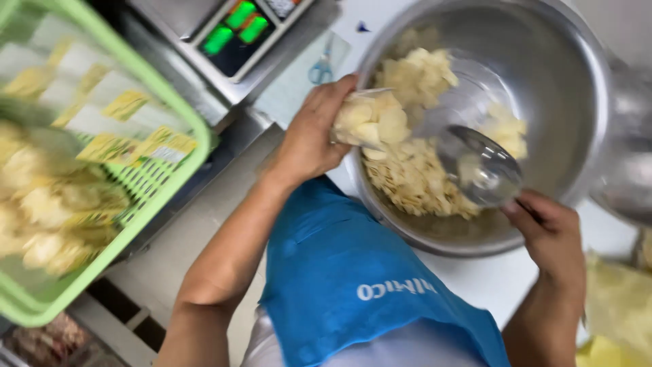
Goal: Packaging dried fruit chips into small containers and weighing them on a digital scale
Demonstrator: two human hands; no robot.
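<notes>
From the head view, the left hand (pixel 309 136) was wrapped around a clear bag (pixel 370 122) full of pale yellow chips, fingers curled tight on its side. The bag lay tipped over the near rim of a big metal bowl (pixel 577 88), with its long side pointing to the right, toward the middle of the bowl. The right hand (pixel 550 234) was closed around the handle of a shiny metal scoop (pixel 479 166). The scoop sat low in the bowl, just to the right of the bag and a little below it, resting on a pile of chips (pixel 414 180). So the bag's open end faced the scoop, and the two were very near each other. The bowl stood on a white bench (pixel 489 278). The person wore a blue apron (pixel 339 272). To the left sat a green basket (pixel 156 88) holding more filled bags, and behind it a scale (pixel 238 30) with green lights.
</notes>
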